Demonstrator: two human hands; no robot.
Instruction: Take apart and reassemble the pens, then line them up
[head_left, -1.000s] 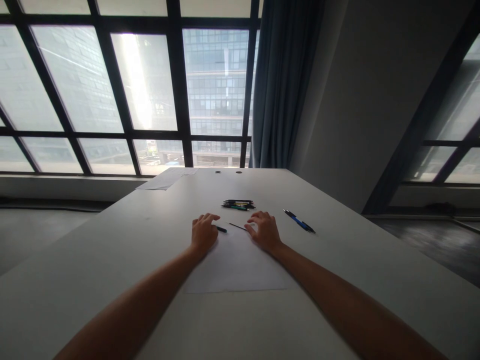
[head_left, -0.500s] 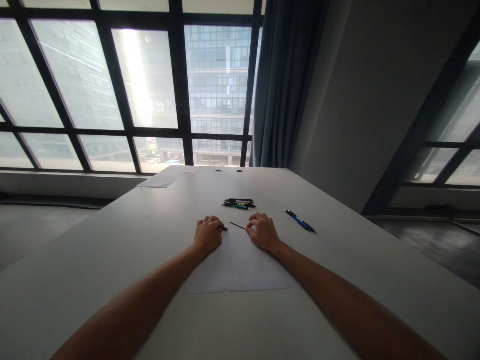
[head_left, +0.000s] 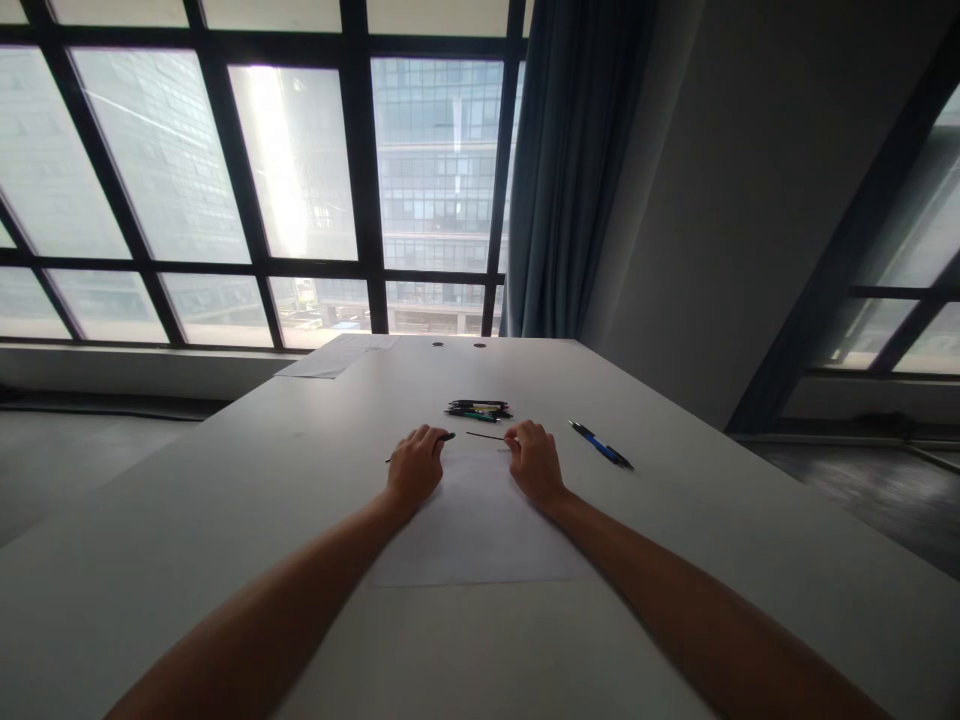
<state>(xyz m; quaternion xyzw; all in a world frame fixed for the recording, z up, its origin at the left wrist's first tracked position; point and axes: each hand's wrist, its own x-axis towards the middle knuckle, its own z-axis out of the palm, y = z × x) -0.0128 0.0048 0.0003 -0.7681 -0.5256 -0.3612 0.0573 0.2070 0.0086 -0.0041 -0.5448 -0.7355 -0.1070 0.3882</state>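
Observation:
My left hand (head_left: 417, 466) is closed around a dark pen barrel (head_left: 448, 436). One end pokes out past the fingertips toward the right, and a thin tip shows on the hand's left side. Facing it, my right hand (head_left: 534, 462) pinches a thin dark pen refill (head_left: 485, 435), which points left and lies nearly level. A small gap separates the refill's tip from the barrel. Both hands are over the far part of a white sheet of paper (head_left: 480, 545). A tiny pale thing (head_left: 504, 450) shows below the right fingertips, too small to make out.
Beyond my hands lies a pile of several pens (head_left: 478, 410). To the right, a blue and black pen bundle (head_left: 601, 445) rests on the white table (head_left: 315, 480); its count is unclear. More papers (head_left: 330, 360) lie at the far left, before the windows.
Both hands have shifted slightly, the right one a little outward to the right. The refill is now more level and farther away, and the barrel's end has lifted.

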